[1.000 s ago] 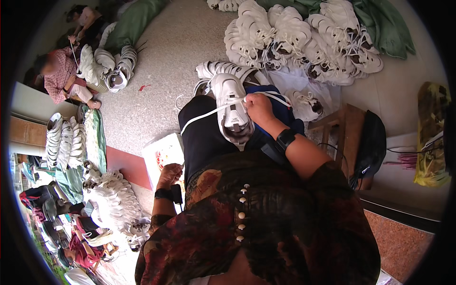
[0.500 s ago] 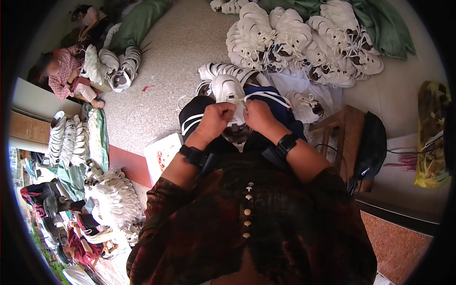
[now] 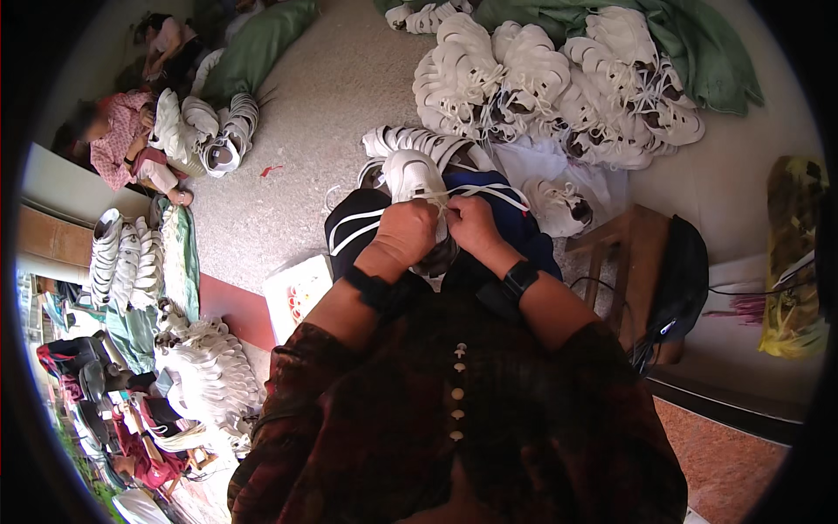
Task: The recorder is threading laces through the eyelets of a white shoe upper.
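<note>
A white sneaker (image 3: 414, 173) rests on my lap, its toe pointing away from me. My left hand (image 3: 408, 232) is closed at the left side of its lacing, fingers curled in a pinch. Close beside it, my right hand (image 3: 474, 224) pinches at the right side of the eyelets. A white shoelace (image 3: 356, 234) trails left from the shoe across my dark trouser leg, and more lace loops over my blue-covered right knee. The fingertips and the eyelets between them are mostly hidden by my hands.
Beyond my knees lies a row of nested white sneakers (image 3: 428, 140). A big pile of white sneakers (image 3: 497, 74) and green sacks (image 3: 698, 52) fill the far right. A wooden stool (image 3: 615, 262) stands right; a box (image 3: 297, 288) left. Co-workers (image 3: 122, 140) sit far left.
My hands have drawn closer together over the lacing, and the right one has come down slightly. The lace on the right now lies in a different curve over my knee.
</note>
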`<state>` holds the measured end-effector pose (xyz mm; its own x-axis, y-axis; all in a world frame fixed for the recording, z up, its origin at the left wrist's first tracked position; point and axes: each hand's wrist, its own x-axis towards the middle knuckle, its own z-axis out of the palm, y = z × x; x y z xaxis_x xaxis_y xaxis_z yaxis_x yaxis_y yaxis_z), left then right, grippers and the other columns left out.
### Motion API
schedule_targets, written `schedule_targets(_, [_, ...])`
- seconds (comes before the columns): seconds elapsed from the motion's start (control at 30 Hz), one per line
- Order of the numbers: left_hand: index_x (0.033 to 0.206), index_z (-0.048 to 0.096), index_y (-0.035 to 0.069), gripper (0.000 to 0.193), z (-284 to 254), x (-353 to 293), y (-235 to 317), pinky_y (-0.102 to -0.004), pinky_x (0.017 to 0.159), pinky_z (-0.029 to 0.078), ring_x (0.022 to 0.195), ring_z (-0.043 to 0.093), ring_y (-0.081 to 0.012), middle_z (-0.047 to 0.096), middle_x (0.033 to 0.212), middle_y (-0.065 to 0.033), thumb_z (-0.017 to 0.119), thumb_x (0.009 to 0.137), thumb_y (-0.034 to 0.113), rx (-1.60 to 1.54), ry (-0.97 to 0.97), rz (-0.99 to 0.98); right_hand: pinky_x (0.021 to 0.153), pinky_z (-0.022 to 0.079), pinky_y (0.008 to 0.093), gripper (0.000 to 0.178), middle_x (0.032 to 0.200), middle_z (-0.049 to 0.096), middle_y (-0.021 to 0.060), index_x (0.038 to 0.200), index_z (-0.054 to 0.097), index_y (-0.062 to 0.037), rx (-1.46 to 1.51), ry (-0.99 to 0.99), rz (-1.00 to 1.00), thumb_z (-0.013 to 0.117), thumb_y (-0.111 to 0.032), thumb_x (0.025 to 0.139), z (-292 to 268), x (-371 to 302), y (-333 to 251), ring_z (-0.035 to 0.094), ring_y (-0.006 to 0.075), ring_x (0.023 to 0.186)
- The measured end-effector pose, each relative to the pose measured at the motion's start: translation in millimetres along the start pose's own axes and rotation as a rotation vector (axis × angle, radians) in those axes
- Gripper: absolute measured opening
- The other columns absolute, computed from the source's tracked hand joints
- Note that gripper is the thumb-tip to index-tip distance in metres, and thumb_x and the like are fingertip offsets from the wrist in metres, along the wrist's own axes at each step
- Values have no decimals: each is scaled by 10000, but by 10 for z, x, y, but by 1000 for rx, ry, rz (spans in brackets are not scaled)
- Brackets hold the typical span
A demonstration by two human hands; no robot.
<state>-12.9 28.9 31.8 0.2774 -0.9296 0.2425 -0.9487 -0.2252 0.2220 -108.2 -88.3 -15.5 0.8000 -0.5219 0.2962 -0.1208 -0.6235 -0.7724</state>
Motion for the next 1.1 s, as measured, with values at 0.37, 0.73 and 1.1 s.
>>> schedule_targets(0.37, [993, 582, 13, 144, -326, -1074, -935, -202, 526, 494, 677, 626, -140, 645, 836, -88, 549, 864, 69, -1672, 531, -973, 612, 451, 429, 73, 687, 561, 161, 710, 583, -42, 9, -180, -285, 547, -92, 749, 126, 227, -361, 559, 349, 669])
schedule_targets(0.73, [842, 617, 33, 38, -152, -600, -741, -208, 569, 500, 669, 604, -91, 632, 745, -35, 596, 827, 60, -1571, 275, -880, 629, 457, 418, 56, 702, 543, 171, 731, 577, -18, -116, -340, -397, 569, -74, 729, 172, 255, -431, 549, 353, 682])
schedule_targets(1.1, [726, 588, 22, 110, 247, -179, -644, -204, 503, 484, 549, 570, -106, 589, 651, -36, 631, 697, -74, -1444, 251, -816, 670, 458, 431, 192, 775, 560, 179, 821, 581, -13, -244, -334, -202, 642, -83, 653, 227, 289, -346, 556, 365, 745])
